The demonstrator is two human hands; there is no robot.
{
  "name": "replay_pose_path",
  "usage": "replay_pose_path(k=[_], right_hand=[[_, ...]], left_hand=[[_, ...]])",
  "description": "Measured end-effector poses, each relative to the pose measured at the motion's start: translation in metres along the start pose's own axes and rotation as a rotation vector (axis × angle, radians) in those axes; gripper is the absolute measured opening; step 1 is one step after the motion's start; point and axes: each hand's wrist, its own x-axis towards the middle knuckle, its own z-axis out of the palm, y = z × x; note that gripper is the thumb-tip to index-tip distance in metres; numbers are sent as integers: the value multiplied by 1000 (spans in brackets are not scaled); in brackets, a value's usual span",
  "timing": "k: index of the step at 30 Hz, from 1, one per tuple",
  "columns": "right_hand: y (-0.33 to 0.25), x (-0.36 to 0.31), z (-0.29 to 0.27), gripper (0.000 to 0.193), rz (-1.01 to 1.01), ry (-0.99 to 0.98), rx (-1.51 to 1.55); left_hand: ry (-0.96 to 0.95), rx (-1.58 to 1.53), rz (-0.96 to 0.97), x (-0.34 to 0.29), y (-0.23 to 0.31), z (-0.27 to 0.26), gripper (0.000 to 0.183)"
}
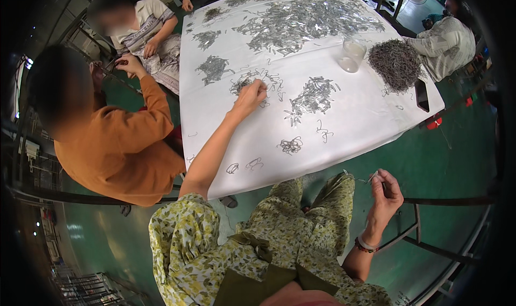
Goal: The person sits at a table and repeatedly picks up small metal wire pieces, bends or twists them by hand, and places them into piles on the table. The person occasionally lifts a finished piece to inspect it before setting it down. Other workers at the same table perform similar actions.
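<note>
Left hand (251,96): stretched over the white tabletop (371,109), fingers bunched at a loose pile of wire hooks (242,84); from where I stand I cannot tell whether one is pinched.
Right hand (386,189): beyond the near edge, beside the person's right knee, thumb and fingertips closed on a thin piece (363,180), too small to make out.
Bracelet (366,246): one, beaded, on the right wrist.
Clear strips (314,95): one heap, to the right of the wire hooks.
Wide spread (306,23): shiny strips, across the far part.
Grey heap (213,69): small, left of the wire hooks.
Tangle (290,145): bent wire, nearer the person.
Dark heap (395,65): large, wiry, toward the right edge.
Cup (353,56): clear, just left of the dark heap.
Phone (423,95): black, flat, near the right edge.
Co-worker (118,136): orange top, at left, hands raised off the tabletop.
</note>
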Motion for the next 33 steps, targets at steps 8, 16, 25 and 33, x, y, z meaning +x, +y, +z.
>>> replay_pose_path(k=[8, 16, 25, 33], right_hand=[[14, -4, 6, 18, 88, 32, -119], [31, -13, 7, 18, 121, 55, -32], [36, -21, 1, 17, 264, 81, 4], [43, -24, 8, 15, -126, 70, -305]], left_hand=[[-308, -778, -183, -30, 92, 65, 15], [-542, -1152, -167, -87, 201, 95, 11], [-603, -1085, -9, -104, 213, 113, 6], [-305, -885, 104, -123, 225, 112, 5]])
